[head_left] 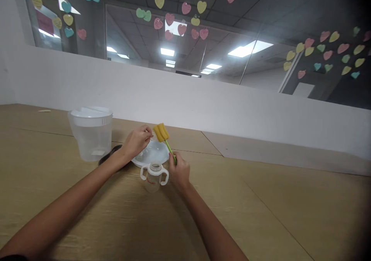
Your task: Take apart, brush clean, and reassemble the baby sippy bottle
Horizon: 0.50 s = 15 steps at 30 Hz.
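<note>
My right hand (180, 170) is wrapped round the green handle of a bottle brush, whose yellow sponge head (161, 132) points up and leans left. Close to the sponge, my left hand (139, 138) has its fingertips pinched together; whatever they hold, if anything, is too small to make out. Below both hands lies a white bowl (159, 156), partly covered by my left hand, with something clear and shiny in it. In front of the bowl stands a clear baby bottle (152, 182) upright, uncapped, with two white side handles.
A translucent plastic pitcher (94, 137) with a white lid stands to the left. Behind my left forearm a dark object (111, 153) shows in part. A small pale strip (44, 111) lies at the back left. A white wall (185, 104) with windows above bounds the wooden table (261, 211).
</note>
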Tool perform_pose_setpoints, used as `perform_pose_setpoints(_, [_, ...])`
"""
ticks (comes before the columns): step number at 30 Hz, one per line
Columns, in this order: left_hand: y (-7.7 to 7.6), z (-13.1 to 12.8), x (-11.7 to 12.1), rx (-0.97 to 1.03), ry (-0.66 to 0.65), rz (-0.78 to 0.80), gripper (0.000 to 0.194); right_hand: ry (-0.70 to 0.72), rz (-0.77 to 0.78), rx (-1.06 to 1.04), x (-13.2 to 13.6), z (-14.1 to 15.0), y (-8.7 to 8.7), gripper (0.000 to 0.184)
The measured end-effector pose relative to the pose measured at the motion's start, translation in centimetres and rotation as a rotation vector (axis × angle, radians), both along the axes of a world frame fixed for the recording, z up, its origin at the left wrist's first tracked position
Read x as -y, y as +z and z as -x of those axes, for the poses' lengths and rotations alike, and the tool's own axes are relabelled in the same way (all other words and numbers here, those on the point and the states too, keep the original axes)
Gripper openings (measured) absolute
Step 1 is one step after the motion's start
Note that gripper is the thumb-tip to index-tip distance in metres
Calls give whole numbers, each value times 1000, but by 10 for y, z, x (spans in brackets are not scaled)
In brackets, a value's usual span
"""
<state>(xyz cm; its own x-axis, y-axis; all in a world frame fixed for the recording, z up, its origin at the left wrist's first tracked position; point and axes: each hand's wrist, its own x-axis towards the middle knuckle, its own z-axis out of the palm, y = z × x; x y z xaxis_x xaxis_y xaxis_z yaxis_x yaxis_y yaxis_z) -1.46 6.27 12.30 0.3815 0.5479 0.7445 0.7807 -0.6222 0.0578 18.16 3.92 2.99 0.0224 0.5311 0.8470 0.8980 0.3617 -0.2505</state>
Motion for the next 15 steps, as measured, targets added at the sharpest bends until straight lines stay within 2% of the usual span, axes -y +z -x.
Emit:
perform_pose_setpoints(7, [1,1,1,-14,2,31,26,-10,-17,9,-2,-1,-2,43])
perform_pose_setpoints(12, [2,2,2,66,90,39,24,-7,-25,11,-2,0,-2,42])
perform_pose_setpoints(15, [3,3,3,84,194,36,23,-12,-34,20,-1,0,-2,40])
